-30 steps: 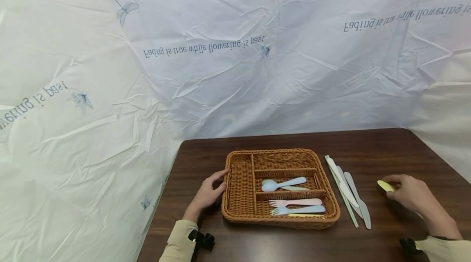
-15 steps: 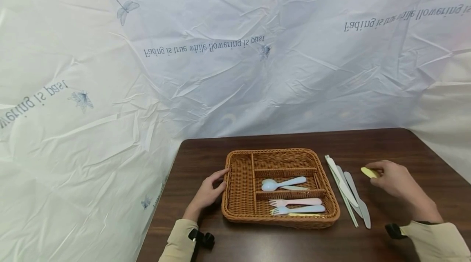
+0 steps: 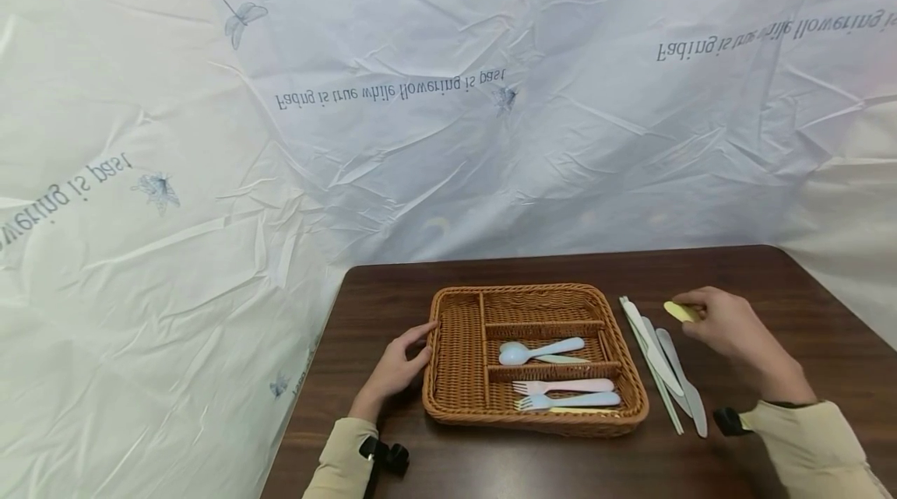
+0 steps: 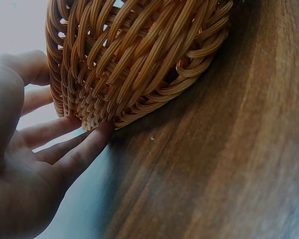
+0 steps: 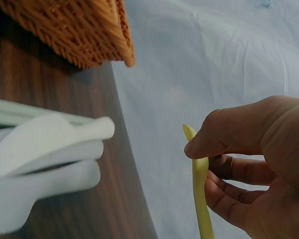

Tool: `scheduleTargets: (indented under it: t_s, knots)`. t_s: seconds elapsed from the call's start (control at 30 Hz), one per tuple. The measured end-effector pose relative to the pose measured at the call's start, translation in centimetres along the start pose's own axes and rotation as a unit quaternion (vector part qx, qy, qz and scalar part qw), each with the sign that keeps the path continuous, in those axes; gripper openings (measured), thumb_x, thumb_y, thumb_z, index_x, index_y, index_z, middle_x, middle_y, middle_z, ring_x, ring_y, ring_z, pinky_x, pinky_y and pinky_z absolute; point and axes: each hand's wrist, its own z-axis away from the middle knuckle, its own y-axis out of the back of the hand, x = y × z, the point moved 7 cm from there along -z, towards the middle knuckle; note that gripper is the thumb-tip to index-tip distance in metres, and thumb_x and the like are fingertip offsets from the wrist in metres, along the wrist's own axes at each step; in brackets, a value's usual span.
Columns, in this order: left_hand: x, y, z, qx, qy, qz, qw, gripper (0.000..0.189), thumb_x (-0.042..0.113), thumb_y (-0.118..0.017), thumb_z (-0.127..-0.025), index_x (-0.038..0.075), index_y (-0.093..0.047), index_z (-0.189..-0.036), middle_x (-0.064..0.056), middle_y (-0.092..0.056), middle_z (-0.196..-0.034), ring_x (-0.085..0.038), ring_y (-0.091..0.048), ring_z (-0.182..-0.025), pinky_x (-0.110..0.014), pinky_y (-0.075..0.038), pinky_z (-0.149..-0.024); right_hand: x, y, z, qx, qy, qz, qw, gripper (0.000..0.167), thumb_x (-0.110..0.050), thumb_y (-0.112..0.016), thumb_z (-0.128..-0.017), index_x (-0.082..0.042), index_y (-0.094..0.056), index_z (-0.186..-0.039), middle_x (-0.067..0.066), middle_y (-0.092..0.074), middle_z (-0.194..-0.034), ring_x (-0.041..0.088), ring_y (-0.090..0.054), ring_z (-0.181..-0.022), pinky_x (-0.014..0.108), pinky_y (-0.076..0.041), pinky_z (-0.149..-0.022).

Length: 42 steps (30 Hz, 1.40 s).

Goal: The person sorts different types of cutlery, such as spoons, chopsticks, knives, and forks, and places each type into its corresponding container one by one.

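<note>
My left hand [image 3: 392,368] rests against the left end of a brown wicker basket [image 3: 532,425]. In the left wrist view its fingers [image 4: 84,152] lie on the woven wall with nothing curled round it. To the right of the basket, above the table, my right hand [image 3: 729,328] pinches a yellow piece of cutlery [image 3: 681,312] between thumb and fingers. The right wrist view shows this yellow utensil [image 5: 201,199] edge-on, so its kind is hidden. Just left of that hand lie pale plastic knives [image 3: 690,394] and light green chopsticks [image 3: 669,402] on the table.
The basket's middle compartment holds spoons, a blue spoon [image 3: 515,355] on top. In the front one are forks, including a pink fork [image 3: 578,385] and a blue fork [image 3: 582,401]. A dark wooden table [image 3: 490,468] carries everything, with a printed white sheet [image 3: 448,195] hanging behind.
My right hand has moved left and farther back over the table, carrying the yellow utensil closer to the knives and basket. My left hand and the basket have stayed put.
</note>
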Motion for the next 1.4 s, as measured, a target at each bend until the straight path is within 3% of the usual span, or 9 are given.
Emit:
scheduleTargets:
  t_s: [0.17, 0.27, 0.63, 0.8, 1.13, 1.37, 1.4]
  knots:
    - [-2.1, -0.3, -0.2, 0.014, -0.004, -0.013, 0.9998, 0.045, 0.008, -0.052, -0.1, 0.002, -0.046, -0.144, -0.016, -0.047, -0.146, -0.035, -0.052, -0.127, -0.052, -0.046, -0.101, -1.3, 0.1, -0.8, 0.0, 0.013, 0.003, 0.9999, 0.043, -0.009, -0.07, -0.08, 0.007, -0.064, -0.119, 0.032, -0.059, -0.112, 0.031, -0.058, -0.081, 0.032, -0.041, -0.057]
    - [-2.6, -0.3, -0.2, 0.015, -0.006, -0.016, 0.9997, 0.045, 0.012, -0.053, -0.101, 0.004, -0.047, -0.144, -0.014, -0.047, -0.147, -0.032, -0.053, -0.127, -0.049, -0.047, -0.101, -2.1, 0.1, -1.2, 0.0, 0.024, 0.004, 0.9997, 0.042, -0.009, -0.07, -0.08, 0.006, -0.065, -0.119, 0.032, -0.059, -0.113, 0.032, -0.058, -0.081, 0.032, -0.042, -0.058]
    - [-2.6, -0.4, -0.2, 0.006, 0.013, -0.004, 0.9999, 0.046, 0.015, -0.053, -0.101, 0.008, -0.047, -0.145, -0.01, -0.047, -0.147, -0.03, -0.053, -0.127, -0.049, -0.046, -0.103, -4.8, -0.5, -2.3, 0.018, 0.04, -0.026, 0.9987, 0.038, -0.007, -0.07, -0.08, 0.003, -0.067, -0.117, 0.029, -0.059, -0.114, 0.032, -0.06, -0.085, 0.031, -0.044, -0.058]
    - [-2.5, -0.3, -0.2, 0.008, 0.001, -0.004, 1.0, 0.046, 0.015, -0.054, -0.1, 0.007, -0.047, -0.145, -0.012, -0.048, -0.147, -0.032, -0.053, -0.126, -0.051, -0.046, -0.102, -5.8, -1.0, -2.8, 0.008, 0.036, -0.037, 0.9986, 0.039, -0.006, -0.069, -0.083, 0.002, -0.065, -0.121, 0.028, -0.056, -0.119, 0.034, -0.059, -0.089, 0.032, -0.046, -0.059]
    - [-3.0, -0.3, -0.2, 0.007, 0.014, -0.005, 0.9999, 0.046, 0.017, -0.054, -0.101, 0.009, -0.047, -0.145, -0.007, -0.047, -0.147, -0.027, -0.054, -0.126, -0.048, -0.046, -0.103, -7.9, -1.5, -3.7, 0.006, 0.054, -0.037, 0.9978, 0.039, -0.006, -0.069, -0.084, 0.002, -0.065, -0.122, 0.027, -0.056, -0.121, 0.032, -0.059, -0.088, 0.037, -0.048, -0.064]
    - [0.8, 0.3, 0.0, -0.013, 0.007, 0.015, 0.9998, 0.046, 0.004, -0.052, -0.099, -0.005, -0.043, -0.143, -0.026, -0.044, -0.146, -0.042, -0.052, -0.125, -0.059, -0.043, -0.102, -9.1, -1.6, -4.3, 0.005, 0.069, -0.044, 0.9966, 0.04, -0.005, -0.07, -0.083, 0.001, -0.065, -0.122, 0.025, -0.057, -0.12, 0.031, -0.059, -0.088, 0.037, -0.048, -0.064]
    - [0.9, 0.3, 0.0, -0.013, 0.009, 0.015, 0.9998, 0.046, 0.004, -0.052, -0.099, -0.005, -0.043, -0.143, -0.026, -0.043, -0.146, -0.042, -0.051, -0.126, -0.059, -0.043, -0.102, -9.3, -1.7, -4.3, 0.006, 0.071, -0.044, 0.9965, 0.04, -0.005, -0.07, -0.083, 0.001, -0.065, -0.122, 0.025, -0.057, -0.12, 0.031, -0.059, -0.088, 0.037, -0.048, -0.064]
